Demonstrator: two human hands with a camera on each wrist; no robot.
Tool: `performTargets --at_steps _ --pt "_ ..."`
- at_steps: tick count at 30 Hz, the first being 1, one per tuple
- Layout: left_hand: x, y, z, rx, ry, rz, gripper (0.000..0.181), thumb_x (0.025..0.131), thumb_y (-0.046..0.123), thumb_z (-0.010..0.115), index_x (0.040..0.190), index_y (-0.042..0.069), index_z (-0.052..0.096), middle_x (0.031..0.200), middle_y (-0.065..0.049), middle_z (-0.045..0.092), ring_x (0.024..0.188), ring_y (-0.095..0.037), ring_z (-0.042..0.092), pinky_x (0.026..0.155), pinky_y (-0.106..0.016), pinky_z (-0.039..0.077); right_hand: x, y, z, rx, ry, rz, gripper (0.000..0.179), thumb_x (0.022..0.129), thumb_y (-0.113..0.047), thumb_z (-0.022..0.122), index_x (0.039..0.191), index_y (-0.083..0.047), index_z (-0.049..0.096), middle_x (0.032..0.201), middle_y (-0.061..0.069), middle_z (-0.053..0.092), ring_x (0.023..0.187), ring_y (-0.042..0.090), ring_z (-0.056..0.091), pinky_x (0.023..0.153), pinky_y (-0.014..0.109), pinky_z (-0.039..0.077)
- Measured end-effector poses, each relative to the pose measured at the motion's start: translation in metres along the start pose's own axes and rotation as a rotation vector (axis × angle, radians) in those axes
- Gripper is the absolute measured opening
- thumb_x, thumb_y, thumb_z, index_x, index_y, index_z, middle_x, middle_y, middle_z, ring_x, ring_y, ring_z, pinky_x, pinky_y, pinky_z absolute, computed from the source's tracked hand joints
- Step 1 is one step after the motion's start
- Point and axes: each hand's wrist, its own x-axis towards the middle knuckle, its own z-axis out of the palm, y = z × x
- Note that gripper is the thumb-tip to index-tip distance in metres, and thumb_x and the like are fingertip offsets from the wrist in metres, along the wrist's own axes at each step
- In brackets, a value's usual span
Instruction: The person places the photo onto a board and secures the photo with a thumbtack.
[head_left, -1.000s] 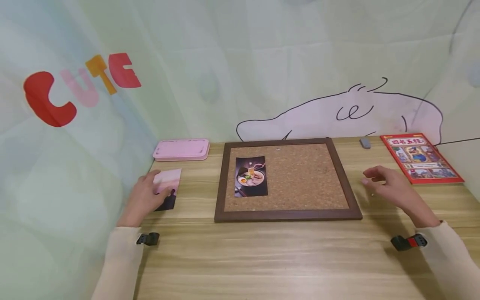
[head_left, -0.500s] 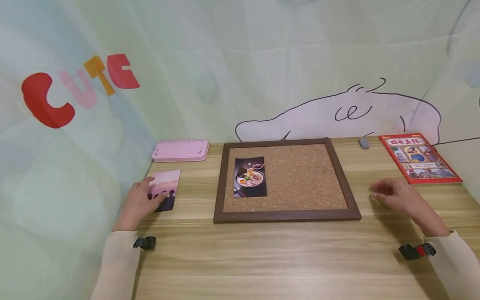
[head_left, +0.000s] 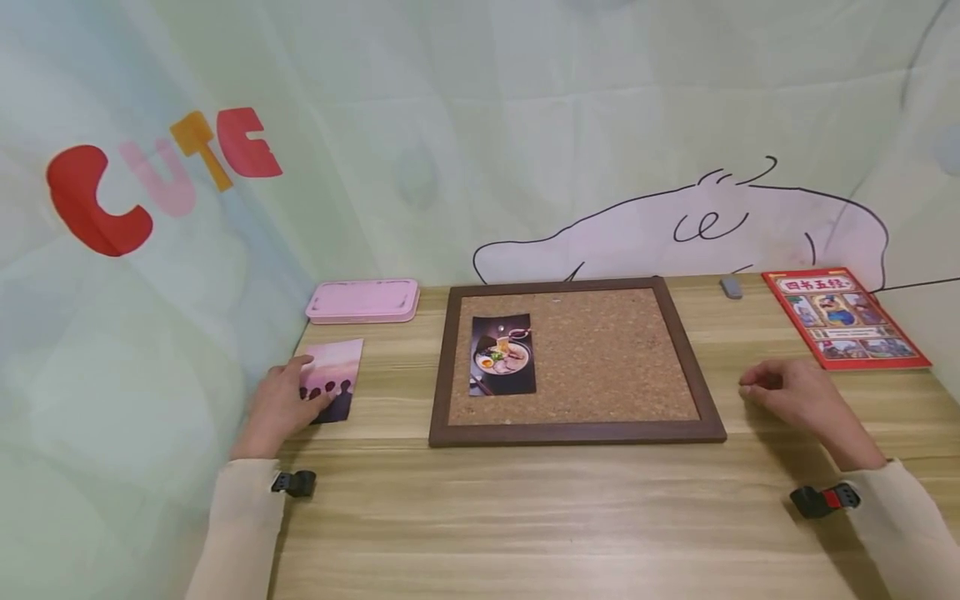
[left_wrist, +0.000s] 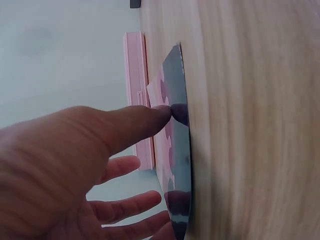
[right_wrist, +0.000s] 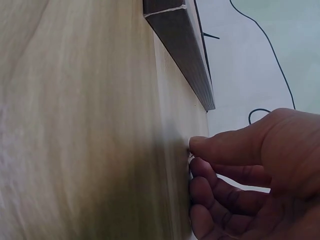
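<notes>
My left hand rests on a photo at the left of the table. The photo shows a pink sky above dark silhouettes. In the left wrist view my thumb touches the dark part of the photo, and the other fingers lie spread at its far side. Right of the corkboard, my right hand is low over the table. Its thumb and index finger pinch a tiny clear pin, mostly hidden by the fingertips. A ramen photo lies on the board's left part, with a small pale dot near its top.
A pink pencil case stands at the back left, behind the photo. At the back right lie a grey eraser and a red book. The corkboard's brown frame forms a raised edge between the hands. A printed curtain borders the table.
My right hand has moved slightly right and toward me, and its fingertips have closed together. My left hand has shifted a little toward me over the photo, uncovering more silhouettes.
</notes>
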Motion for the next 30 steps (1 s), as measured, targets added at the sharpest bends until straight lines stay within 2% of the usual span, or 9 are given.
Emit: performTargets --at_steps 7,15,21,23,26,30 --pt "0.000 0.001 0.001 -0.012 0.005 -0.008 0.078 0.099 0.026 0.073 0.158 -0.009 0.036 0.149 -0.047 0.041 0.136 -0.062 0.045 0.112 -0.073 0.041 0.001 0.004 0.002 -0.003 0.026 -0.017 0.015 0.096 -0.009 0.074 0.103 0.003 0.077 0.099 0.020 0.078 0.084 0.015 0.063 0.068 0.022 0.046" --pt "0.000 0.001 -0.001 -0.028 0.028 -0.016 0.077 0.098 0.025 0.074 0.155 -0.012 0.039 0.148 -0.047 0.046 0.134 -0.062 0.046 0.112 -0.072 0.040 0.001 0.003 0.002 -0.002 0.029 -0.016 0.014 0.098 -0.010 0.074 0.103 0.002 0.078 0.099 0.019 0.078 0.085 0.016 0.061 0.069 0.023 0.045" --pt "0.001 -0.003 -0.003 -0.080 0.005 -0.029 0.067 0.100 0.018 0.071 0.153 -0.011 0.042 0.149 -0.044 0.049 0.133 -0.058 0.051 0.113 -0.069 0.043 0.002 0.002 0.000 0.009 0.037 0.002 0.019 0.101 -0.016 0.073 0.107 0.002 0.077 0.102 0.020 0.076 0.088 0.021 0.060 0.070 0.025 0.045" --pt "0.002 -0.004 -0.003 -0.094 0.013 -0.020 0.061 0.101 0.015 0.068 0.152 -0.009 0.045 0.145 -0.044 0.053 0.127 -0.056 0.055 0.109 -0.068 0.047 0.002 0.001 0.000 0.015 0.044 0.014 0.022 0.101 -0.017 0.073 0.108 0.004 0.076 0.104 0.023 0.075 0.089 0.024 0.061 0.070 0.026 0.046" --pt "0.004 -0.005 -0.003 -0.117 0.057 0.020 0.050 0.102 0.010 0.062 0.146 -0.008 0.051 0.135 -0.041 0.060 0.114 -0.051 0.062 0.095 -0.061 0.054 0.003 -0.002 -0.002 0.026 0.051 0.040 0.026 0.102 -0.017 0.071 0.113 0.006 0.074 0.109 0.027 0.073 0.091 0.028 0.061 0.070 0.028 0.047" --pt "0.004 -0.002 -0.005 -0.145 0.105 0.063 0.043 0.100 0.004 0.056 0.141 -0.007 0.058 0.126 -0.039 0.066 0.106 -0.049 0.067 0.081 -0.050 0.055 0.004 -0.007 -0.004 0.038 0.074 0.052 0.027 0.102 -0.018 0.069 0.116 0.006 0.073 0.111 0.028 0.072 0.093 0.032 0.062 0.070 0.028 0.048"
